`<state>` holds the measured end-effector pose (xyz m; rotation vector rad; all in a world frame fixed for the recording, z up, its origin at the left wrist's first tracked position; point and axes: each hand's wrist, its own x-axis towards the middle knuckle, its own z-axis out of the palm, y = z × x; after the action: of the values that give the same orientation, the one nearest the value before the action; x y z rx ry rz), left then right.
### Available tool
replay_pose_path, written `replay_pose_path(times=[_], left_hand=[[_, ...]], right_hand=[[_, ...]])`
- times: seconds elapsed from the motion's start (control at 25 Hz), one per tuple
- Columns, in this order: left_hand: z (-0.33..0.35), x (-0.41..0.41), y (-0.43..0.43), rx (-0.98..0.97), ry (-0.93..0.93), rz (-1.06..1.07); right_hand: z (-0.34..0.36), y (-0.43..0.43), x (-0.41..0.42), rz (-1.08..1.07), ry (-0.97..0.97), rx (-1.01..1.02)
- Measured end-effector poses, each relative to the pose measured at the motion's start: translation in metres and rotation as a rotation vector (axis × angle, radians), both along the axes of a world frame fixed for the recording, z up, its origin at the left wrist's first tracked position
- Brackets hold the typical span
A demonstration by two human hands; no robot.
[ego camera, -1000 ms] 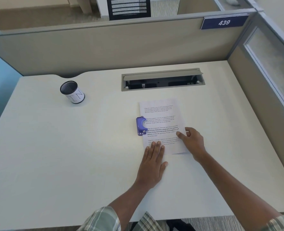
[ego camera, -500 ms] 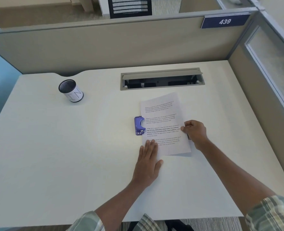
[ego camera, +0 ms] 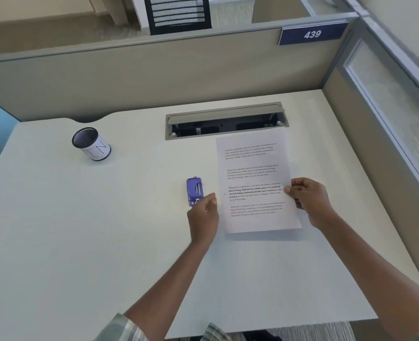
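A printed paper sheet [ego camera: 255,168] is lifted slightly off the white desk [ego camera: 80,242] and casts a shadow under its near edge. My right hand [ego camera: 309,200] pinches the sheet's right edge, thumb on top. Just left of the sheet, a small purple punch [ego camera: 194,189] lies flat on the desk. My left hand [ego camera: 202,212] is at the punch's near end with its fingers curled there and covering that end. The thumb sticks out to the right, clear of the punch. The hand is blurred, so a grip on the punch cannot be made out.
A mesh cup [ego camera: 91,143] with a white label stands at the desk's back left. An open cable tray [ego camera: 225,121] is sunk into the desk just behind the sheet. Partition walls [ego camera: 154,75] close off the back and right sides.
My left hand left the sheet's near edge and moved left to the punch, fingers now curled. My right hand drew the sheet to the right, away from the punch.
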<state>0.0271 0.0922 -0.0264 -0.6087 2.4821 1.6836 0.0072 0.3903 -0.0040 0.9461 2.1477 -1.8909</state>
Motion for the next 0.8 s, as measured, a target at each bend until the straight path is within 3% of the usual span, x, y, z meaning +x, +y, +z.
replay_pose_path(times=[0.12, 0.24, 0.6, 0.8], left_hand=[[0.011, -0.044, 0.020, 0.289, -0.127, 0.020], [0.017, -0.079, 0.044, 0.412, -0.207, -0.044], [0.017, -0.128, 0.139, 0.450, -0.281, -0.159], [0.006, -0.143, 0.187, 0.384, -0.310, -0.208]], right_hand=[[0.007, 0.025, 0.001, 0.005, 0.020, -0.028], [0.010, 0.050, 0.001, -0.007, 0.035, -0.032], [0.007, 0.133, -0.014, -0.160, 0.055, 0.011], [0.006, 0.170, -0.022, -0.184, 0.029, 0.135]])
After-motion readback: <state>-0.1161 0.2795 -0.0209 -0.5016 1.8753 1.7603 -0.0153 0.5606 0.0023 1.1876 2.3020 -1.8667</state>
